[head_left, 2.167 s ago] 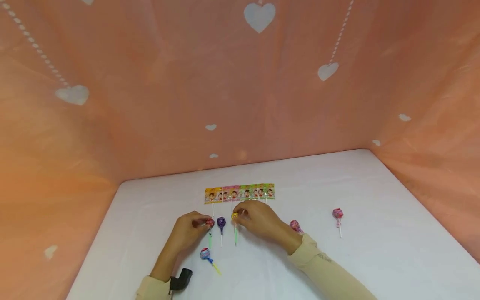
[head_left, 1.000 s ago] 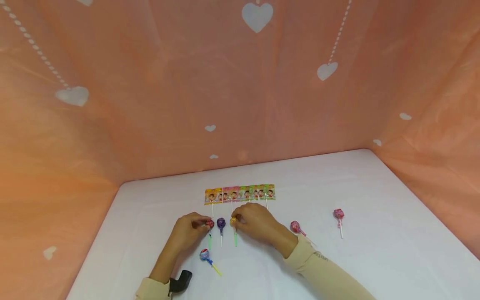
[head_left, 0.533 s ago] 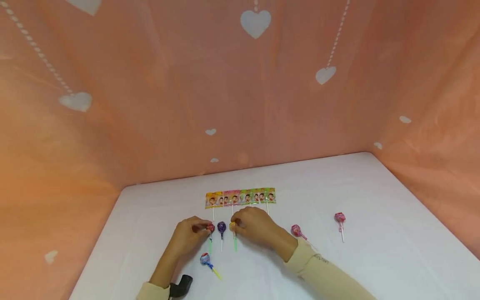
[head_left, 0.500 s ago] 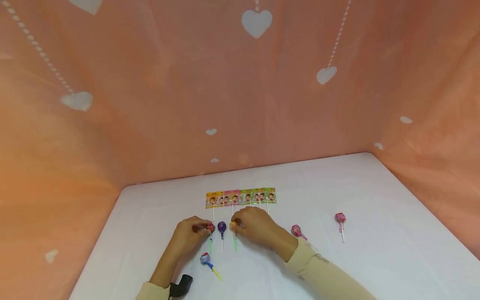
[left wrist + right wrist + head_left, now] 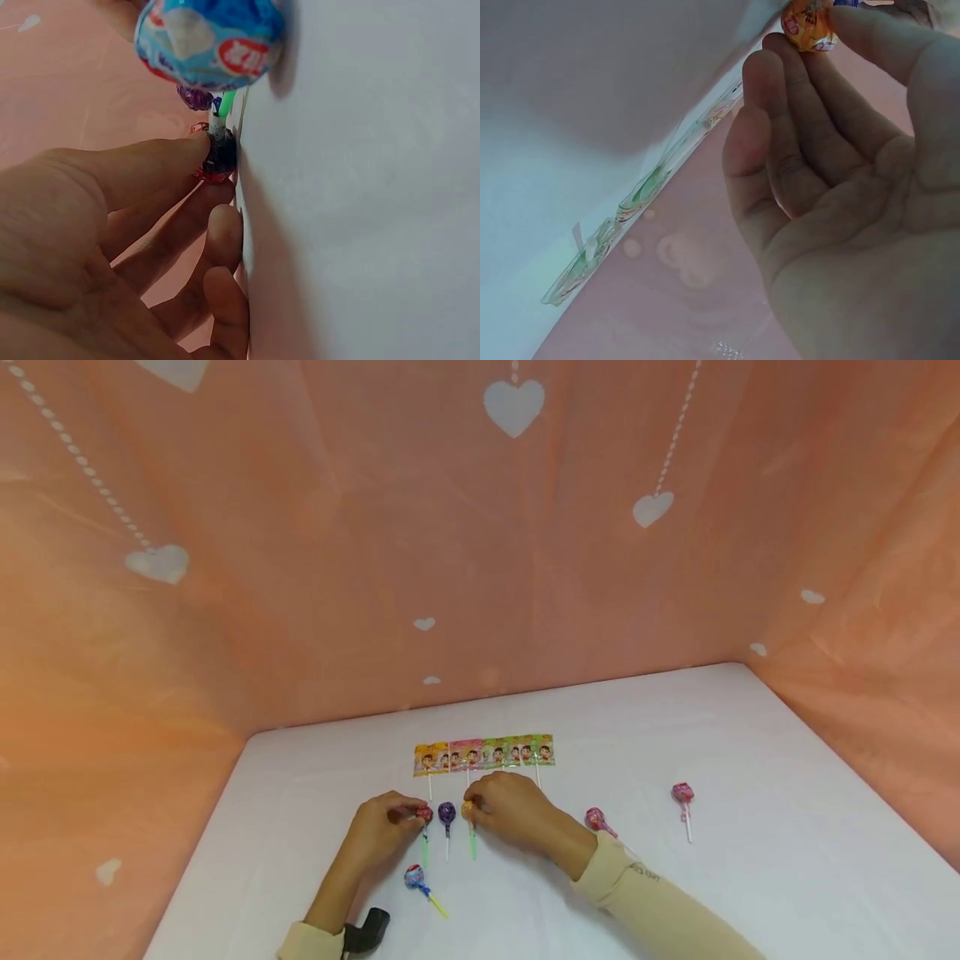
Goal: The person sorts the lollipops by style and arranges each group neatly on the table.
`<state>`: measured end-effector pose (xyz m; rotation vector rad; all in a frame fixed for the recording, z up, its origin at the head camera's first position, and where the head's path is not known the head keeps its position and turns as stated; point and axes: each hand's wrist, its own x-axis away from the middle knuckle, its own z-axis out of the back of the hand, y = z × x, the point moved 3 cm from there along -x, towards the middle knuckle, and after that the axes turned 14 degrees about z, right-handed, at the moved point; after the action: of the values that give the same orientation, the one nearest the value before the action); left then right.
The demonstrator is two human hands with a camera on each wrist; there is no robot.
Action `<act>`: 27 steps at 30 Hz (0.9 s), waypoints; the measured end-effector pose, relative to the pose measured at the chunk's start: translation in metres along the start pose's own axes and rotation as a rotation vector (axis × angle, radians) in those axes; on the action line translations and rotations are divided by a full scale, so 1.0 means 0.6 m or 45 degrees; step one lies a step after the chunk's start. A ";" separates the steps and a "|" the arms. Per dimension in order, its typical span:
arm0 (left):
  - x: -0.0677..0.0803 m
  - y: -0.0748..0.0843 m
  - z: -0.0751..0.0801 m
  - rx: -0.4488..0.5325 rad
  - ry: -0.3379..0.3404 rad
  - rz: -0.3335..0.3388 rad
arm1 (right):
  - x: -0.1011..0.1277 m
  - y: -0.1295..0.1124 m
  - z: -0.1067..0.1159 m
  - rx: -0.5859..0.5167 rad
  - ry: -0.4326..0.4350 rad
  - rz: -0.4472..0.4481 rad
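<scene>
My left hand (image 5: pixel 380 829) pinches the wrapped head of a red lollipop (image 5: pixel 425 813) between thumb and fingers; its green stick points toward me on the white table. In the left wrist view the red lollipop (image 5: pixel 216 154) lies against the tabletop. A purple lollipop (image 5: pixel 447 812) lies untouched between the two hands. With thumb and fingertips my right hand (image 5: pixel 513 810) pinches a yellow-orange lollipop (image 5: pixel 808 26), which also has a green stick. Just in front of the left hand lies a blue lollipop (image 5: pixel 415 877) with a yellow stick.
Behind the hands runs a row of flat-wrapped lollipops (image 5: pixel 483 753) in orange, pink and green. Two pink lollipops lie to the right, one pink lollipop (image 5: pixel 596 818) beside the right forearm and another pink lollipop (image 5: pixel 682 792) farther out. A heart-patterned curtain (image 5: pixel 480 568) surrounds the white table (image 5: pixel 750 735).
The yellow-orange lollipop has shifted slightly left with my right hand, toward the purple one. My left hand keeps its pinch on the red lollipop. The head view has tilted a little.
</scene>
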<state>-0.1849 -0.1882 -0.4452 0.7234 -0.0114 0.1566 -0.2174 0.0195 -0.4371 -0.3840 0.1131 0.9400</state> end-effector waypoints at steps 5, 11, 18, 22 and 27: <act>0.003 -0.003 -0.004 0.000 0.019 -0.005 | 0.003 0.001 -0.003 0.009 -0.001 -0.013; 0.000 -0.002 -0.003 -0.010 0.005 -0.007 | 0.008 0.006 0.001 0.026 0.069 -0.014; -0.002 -0.003 0.000 -0.005 -0.009 -0.012 | 0.011 -0.018 0.002 0.021 0.144 0.030; -0.003 -0.002 -0.002 -0.008 -0.009 -0.019 | 0.012 -0.040 0.001 0.091 0.209 0.129; -0.005 -0.003 0.000 -0.017 0.003 -0.037 | 0.011 -0.066 0.003 0.125 0.275 0.198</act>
<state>-0.1875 -0.1901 -0.4465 0.7096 -0.0001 0.1296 -0.1818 0.0045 -0.4268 -0.3893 0.3897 1.0401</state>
